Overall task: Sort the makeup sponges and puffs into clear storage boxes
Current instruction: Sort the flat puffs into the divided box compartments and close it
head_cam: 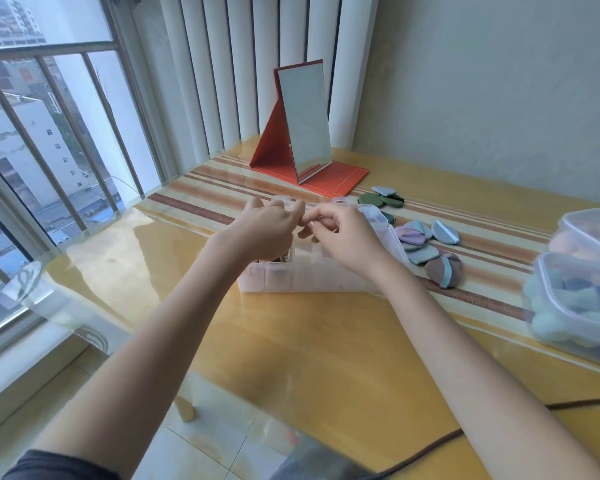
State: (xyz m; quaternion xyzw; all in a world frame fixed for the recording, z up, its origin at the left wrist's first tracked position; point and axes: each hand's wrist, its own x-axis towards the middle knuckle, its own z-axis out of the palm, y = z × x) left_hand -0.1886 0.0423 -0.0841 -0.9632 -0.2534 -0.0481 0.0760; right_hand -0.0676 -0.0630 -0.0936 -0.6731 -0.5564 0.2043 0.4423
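- Two hands meet above the clear divided box [309, 277] at the middle of the table [326, 358]; the left hand [265, 225] has its fingers curled, and the right hand [343, 237] has its fingertips drawn together, but whether either holds anything I cannot tell
- Loose puffs [426, 242] lie just right of that box on the striped runner [482, 244]
- Two lidded tubs [575, 289] of sponges sit at the right edge
- A red folding mirror [303, 123] stands behind
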